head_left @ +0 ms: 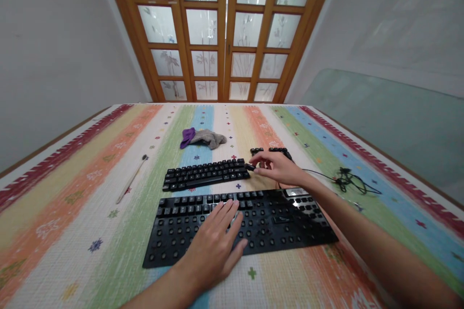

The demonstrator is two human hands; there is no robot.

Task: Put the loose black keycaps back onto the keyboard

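Observation:
A black keyboard (259,234) lies across the cloth in front of me, with caps on its top rows and bare switches over most of the rest. My left hand (217,239) lies flat on its middle, fingers stretched out. Behind it, loose black keycaps (206,174) are laid out in keyboard-like rows. At the right end of these rows, my right hand (275,166) pinches a black keycap (250,167) between thumb and fingertips. More keycaps (268,150) sit just beyond that hand, partly hidden by it.
A toothbrush (131,181) lies to the left. Farther back is a crumpled grey and purple cloth (206,138). The keyboard's cable (351,181) is bunched at the right. A striped tablecloth (123,251) covers the table, which reaches toward glazed wooden doors (224,53).

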